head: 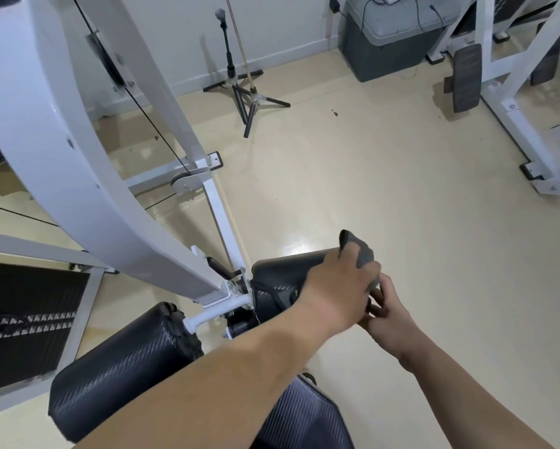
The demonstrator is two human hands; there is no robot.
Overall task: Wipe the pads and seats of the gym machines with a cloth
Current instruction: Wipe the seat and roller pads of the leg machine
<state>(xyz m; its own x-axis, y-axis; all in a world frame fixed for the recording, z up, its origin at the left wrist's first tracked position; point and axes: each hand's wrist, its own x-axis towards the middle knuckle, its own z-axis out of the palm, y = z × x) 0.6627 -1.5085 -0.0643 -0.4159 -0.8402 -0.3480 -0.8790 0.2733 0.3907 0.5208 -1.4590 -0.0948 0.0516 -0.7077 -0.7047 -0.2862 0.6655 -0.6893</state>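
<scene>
**Wiping a leg-roller pad, seen from above.** Nearest the viewer, the ribbed black seat (304, 419) is lying beneath both forearms. The near roller pad (119, 374) is sitting just to its left, and neither is under a hand.

Beyond them, the left hand (335, 288) is reaching across and gripping the grey cloth (361, 252). Its fingers are curling over the outer end of the far roller pad (283, 270). The cloth is bunching up above the knuckles and draping over that end.

The right hand (387, 314) is meeting it from below, with its fingers bent against the pad's end. Whether they are pinching the cloth or only steadying the pad cannot be told.

The step in hand appears to be cleaning the end of this roller. To do it well, the cloth should be lying flat under the palm rather than wadded. It should be wrapping round the cylinder and travelling from the end inward toward the white frame (77, 163), while the other hand is keeping the roller from turning.

Farther off, a tripod stand (239, 89) and a grey box (392, 43) are standing on the cream floor (369, 173).
</scene>
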